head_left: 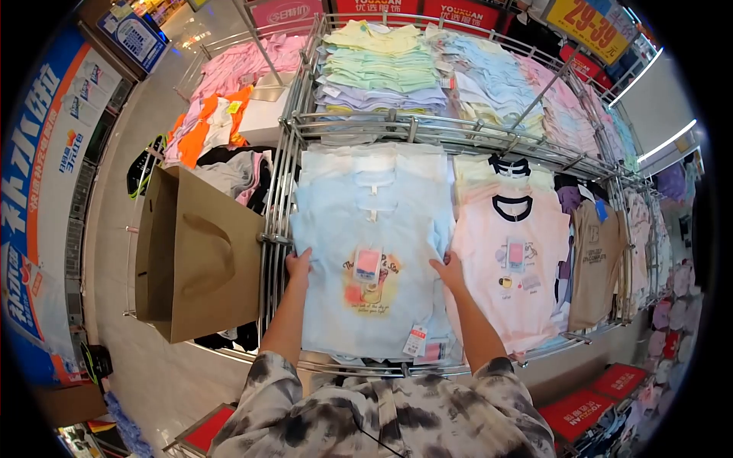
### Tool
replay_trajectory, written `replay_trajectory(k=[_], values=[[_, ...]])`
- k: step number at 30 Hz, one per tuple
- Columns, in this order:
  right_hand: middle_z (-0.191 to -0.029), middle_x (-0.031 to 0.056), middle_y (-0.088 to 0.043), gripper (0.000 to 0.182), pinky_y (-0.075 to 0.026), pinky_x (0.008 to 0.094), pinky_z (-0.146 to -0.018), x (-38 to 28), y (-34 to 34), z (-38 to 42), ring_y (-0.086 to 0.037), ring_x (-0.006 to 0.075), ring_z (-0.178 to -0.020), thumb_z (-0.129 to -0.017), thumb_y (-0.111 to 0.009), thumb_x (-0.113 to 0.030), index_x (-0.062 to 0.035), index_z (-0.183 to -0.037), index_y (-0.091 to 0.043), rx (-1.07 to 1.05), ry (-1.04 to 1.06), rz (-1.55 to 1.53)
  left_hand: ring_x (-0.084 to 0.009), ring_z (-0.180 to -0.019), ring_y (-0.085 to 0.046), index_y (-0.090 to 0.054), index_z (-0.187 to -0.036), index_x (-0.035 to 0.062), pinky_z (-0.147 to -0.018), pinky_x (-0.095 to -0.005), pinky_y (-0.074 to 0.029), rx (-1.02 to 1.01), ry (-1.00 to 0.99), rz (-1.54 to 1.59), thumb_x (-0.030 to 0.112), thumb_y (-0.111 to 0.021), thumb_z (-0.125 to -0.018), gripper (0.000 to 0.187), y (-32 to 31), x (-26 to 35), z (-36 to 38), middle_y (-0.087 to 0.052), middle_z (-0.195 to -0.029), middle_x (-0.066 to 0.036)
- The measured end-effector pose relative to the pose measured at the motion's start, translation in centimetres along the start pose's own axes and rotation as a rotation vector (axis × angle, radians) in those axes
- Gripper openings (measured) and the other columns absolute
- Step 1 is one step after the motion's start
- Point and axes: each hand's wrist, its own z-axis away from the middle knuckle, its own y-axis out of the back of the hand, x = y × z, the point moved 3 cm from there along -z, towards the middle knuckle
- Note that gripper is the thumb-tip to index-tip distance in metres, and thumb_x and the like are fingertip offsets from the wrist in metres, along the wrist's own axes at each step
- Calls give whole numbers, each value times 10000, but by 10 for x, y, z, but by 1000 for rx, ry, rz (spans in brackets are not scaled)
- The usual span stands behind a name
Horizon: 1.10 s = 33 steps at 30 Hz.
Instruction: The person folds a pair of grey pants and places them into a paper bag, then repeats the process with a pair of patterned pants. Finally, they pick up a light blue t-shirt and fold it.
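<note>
Pale blue cotton, a stack of T-shirts [374,252] lying flat in the lower tier of a wire display rack [276,191], top shirt printed with a small orange-and-pink cartoon and tagged with a pink card at the chest. Left hand [299,266] pressed against the left edge of the top shirt, fingers curled over the fabric, closed on its margin. Right hand [448,269] laid on the right edge of the same shirt, fingers likewise gripping the cloth; hands well apart, one on either side of the print. White price tags [416,340] hanging at the hem, near the rack's front rail. Just beside the stack on the right, a pink T-shirt [511,267] with black neck trim, then a tan shirt [595,259] further along. Above, on the upper tier, folded piles of yellow, green and lilac tops [378,65]. Brown paper bag [195,256] hooked on the rack's left side, standing open, touching the wire frame. Orange and pink garments [210,126] heaped in a neighbouring bin to the left. Red signs [592,404] low at right; tie-dye sleeves [382,416] of the wearer filling the foreground.
</note>
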Motion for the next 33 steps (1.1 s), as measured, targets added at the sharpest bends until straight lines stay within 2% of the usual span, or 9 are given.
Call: replay_trajectory(k=[1,4,5,9,11,14,18,24,33], values=[[-1130,185,-578,634,-475,359,-832,-6,3,3,-570,289,-1007,-683,-797,-256,26,-1185,-532,-8,-4,9,-167,-561,-531,-576,-983,9,-468,-309,-409,35,0,-39,180,-743,-761,326,-2,2,2,-636,-800,-82],[-1027,133,-583,555,-474,337,-784,-18,6,8,-562,255,-898,-706,-778,-215,5,-1160,-546,52,85,57,-229,-692,-578,-546,-1031,-17,-623,-365,-472,243,-492,-309,182,-719,-768,373,-7,5,5,-639,-880,-116],[-991,120,-576,536,-473,335,-773,-21,6,12,-553,247,-863,-718,-767,-197,-3,-1166,-544,126,177,89,-294,-829,-586,-530,-1049,-27,-777,-395,-469,187,-404,-366,150,-667,-801,333,-6,0,5,-619,-979,-159],[-891,71,-537,464,-466,304,-722,-52,6,28,-505,187,-780,-759,-730,-106,-3,-1167,-533,271,320,132,-341,-997,-533,-517,-1089,-1,-875,-417,-436,241,-530,-633,86,-610,-817,300,-8,17,26,-551,-1118,-188],[-948,97,-534,470,-462,326,-755,-58,7,29,-509,217,-835,-764,-713,-110,-6,-1181,-523,165,187,123,-359,-1099,-485,-506,-1128,11,-938,-437,-405,248,-572,-746,56,-593,-810,332,-15,35,40,-501,-1208,-200],[-1009,117,-533,475,-461,342,-803,-73,6,29,-516,245,-897,-771,-698,-108,-2,-1195,-511,195,247,185,-371,-1186,-423,-478,-1193,18,-981,-462,-371,189,-1047,-1059,59,-617,-779,439,-31,60,66,-450,-1283,-187],[-1097,147,-543,477,-459,362,-870,-92,0,28,-529,284,-1028,-789,-684,-109,0,-1215,-498,212,516,267,-357,-1210,-409,-436,-1246,32,-982,-447,-377,35,-930,-1183,147,-740,-716,622,-42,46,63,-420,-1320,-166],[-1170,221,-587,528,-453,410,-903,-56,-19,2,-565,367,-1073,-795,-691,-217,22,-1224,-499,275,83,325,-365,-1190,-426,-423,-1244,33,-953,-449,-392,150,-699,-1107,135,-717,-745,588,-37,33,41,-435,-1298,-149],[-888,168,-639,275,-465,390,-764,-32,-8,26,-592,297,-830,-873,-626,-261,1,-956,-620,340,36,127,-367,-1097,-488,-507,-1163,6,-901,-433,-422,267,-683,-821,75,-540,-894,279,-20,27,33,-525,-1182,-148]])
